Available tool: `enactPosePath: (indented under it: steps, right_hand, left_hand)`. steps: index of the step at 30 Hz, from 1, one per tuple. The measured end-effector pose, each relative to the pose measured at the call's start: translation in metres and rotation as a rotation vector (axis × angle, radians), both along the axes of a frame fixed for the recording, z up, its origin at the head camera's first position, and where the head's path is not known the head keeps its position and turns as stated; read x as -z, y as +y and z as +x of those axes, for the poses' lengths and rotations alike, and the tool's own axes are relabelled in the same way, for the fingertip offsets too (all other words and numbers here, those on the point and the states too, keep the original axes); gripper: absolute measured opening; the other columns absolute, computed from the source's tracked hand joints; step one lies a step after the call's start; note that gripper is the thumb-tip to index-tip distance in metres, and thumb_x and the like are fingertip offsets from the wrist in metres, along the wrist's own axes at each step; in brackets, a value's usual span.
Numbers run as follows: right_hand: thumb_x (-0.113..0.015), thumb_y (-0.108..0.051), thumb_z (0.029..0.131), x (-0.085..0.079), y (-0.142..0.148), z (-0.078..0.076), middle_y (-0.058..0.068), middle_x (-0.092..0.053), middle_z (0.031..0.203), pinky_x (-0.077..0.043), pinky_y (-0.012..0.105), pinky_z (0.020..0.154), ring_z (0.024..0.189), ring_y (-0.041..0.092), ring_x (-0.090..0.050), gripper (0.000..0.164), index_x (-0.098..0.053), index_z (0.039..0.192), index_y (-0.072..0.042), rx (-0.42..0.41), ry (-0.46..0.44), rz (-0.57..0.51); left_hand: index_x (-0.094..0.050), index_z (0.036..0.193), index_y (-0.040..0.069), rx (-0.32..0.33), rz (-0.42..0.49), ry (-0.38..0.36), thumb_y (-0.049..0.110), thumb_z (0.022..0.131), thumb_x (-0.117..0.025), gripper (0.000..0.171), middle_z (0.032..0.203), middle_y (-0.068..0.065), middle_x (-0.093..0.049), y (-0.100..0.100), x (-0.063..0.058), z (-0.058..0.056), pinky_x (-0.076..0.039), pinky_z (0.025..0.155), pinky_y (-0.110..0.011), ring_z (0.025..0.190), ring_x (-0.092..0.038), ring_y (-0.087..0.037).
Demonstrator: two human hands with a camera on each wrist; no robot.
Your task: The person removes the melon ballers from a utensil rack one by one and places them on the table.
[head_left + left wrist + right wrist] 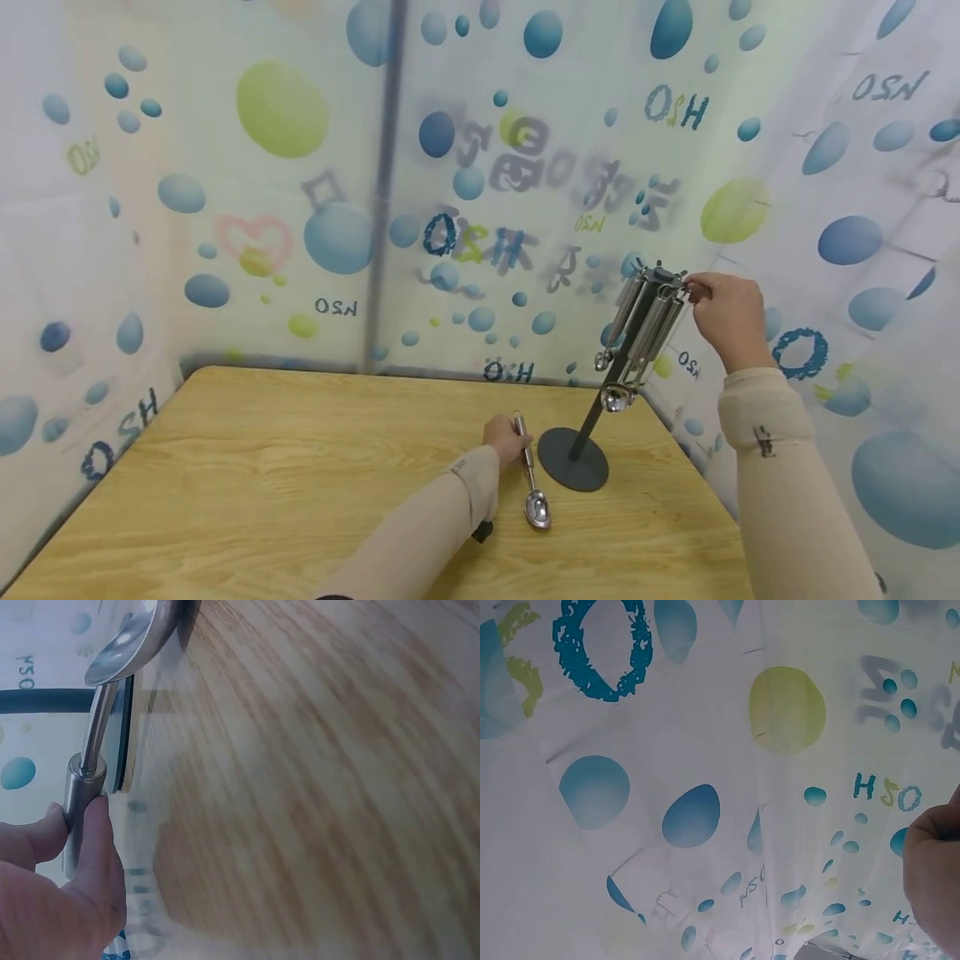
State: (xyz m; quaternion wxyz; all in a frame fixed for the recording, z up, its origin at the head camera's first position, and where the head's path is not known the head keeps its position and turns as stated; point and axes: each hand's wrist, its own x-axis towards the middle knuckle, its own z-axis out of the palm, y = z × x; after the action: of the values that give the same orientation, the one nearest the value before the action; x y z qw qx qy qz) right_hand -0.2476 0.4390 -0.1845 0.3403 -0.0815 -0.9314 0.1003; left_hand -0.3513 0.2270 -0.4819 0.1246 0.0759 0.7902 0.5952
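In the head view my left hand [506, 439] pinches the thick handle of a shiny metal ice cream scoop [537, 507], whose bowl points toward me. The left wrist view shows thumb and fingers round that handle, with the scoop's bowl [127, 649] low by the wooden tabletop. At upper right, my right hand [729, 317] has curled fingers at the top of a dark utensil stand [573, 458], pinching the upper end of a hanging metal utensil [670, 321]. Those fingertips are partly hidden. Only part of the right hand [936, 874] shows in the right wrist view.
Several metal utensils hang from the stand, including a ladle [617, 397]. The round base stands near the right edge of the wooden table [300, 467]. Patterned curtains [285, 192] surround the table's back and sides.
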Motion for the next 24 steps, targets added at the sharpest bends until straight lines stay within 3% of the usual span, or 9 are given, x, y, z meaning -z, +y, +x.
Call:
enactPosePath:
  steps: [5, 14, 18, 24]
  right_hand:
    - [-0.041, 0.012, 0.091, 0.003, 0.000, -0.001, 0.029, -0.071, 0.107, -0.050, 0.060, 0.091, 0.104, 0.046, -0.065, 0.041, -0.068, 0.122, 0.010, 0.001, 0.010, 0.011]
    - [-0.042, 0.011, 0.090, 0.003, -0.003, -0.001, 0.029, -0.071, 0.104, -0.049, 0.061, 0.094, 0.102, 0.046, -0.065, 0.040, -0.069, 0.120, 0.011, -0.015, 0.026, 0.064]
    - [-0.042, 0.012, 0.089, 0.001, -0.003, -0.001, 0.029, -0.071, 0.104, -0.049, 0.061, 0.093, 0.101, 0.046, -0.065, 0.040, -0.068, 0.120, 0.011, -0.016, 0.029, 0.070]
    - [-0.042, 0.012, 0.089, 0.001, 0.003, -0.001, 0.029, -0.071, 0.103, -0.049, 0.060, 0.091, 0.100, 0.045, -0.065, 0.040, -0.069, 0.119, 0.010, -0.009, 0.032, 0.071]
  left_hand:
    - [-0.063, 0.081, 0.001, -0.010, -0.049, 0.022, 0.007, 0.089, -0.079, 0.018, 0.076, -0.007, -0.061, 0.000, 0.008, -0.002, -0.055, 0.058, -0.027, 0.065, -0.063, -0.017]
    - [-0.060, 0.075, 0.003, 0.017, -0.309, 0.199, 0.014, 0.089, -0.080, 0.027, 0.067, -0.006, -0.055, -0.001, 0.014, -0.002, -0.042, 0.052, -0.028, 0.058, -0.052, -0.018]
    - [-0.059, 0.072, 0.005, 0.035, -0.319, 0.214, 0.017, 0.091, -0.079, 0.030, 0.065, -0.005, -0.054, 0.000, 0.015, -0.004, -0.040, 0.051, -0.027, 0.056, -0.050, -0.017]
    - [-0.051, 0.064, 0.010, 0.097, -0.282, 0.219, 0.029, 0.101, -0.065, 0.043, 0.056, -0.003, -0.050, -0.003, 0.013, -0.006, -0.035, 0.046, -0.025, 0.047, -0.044, -0.014]
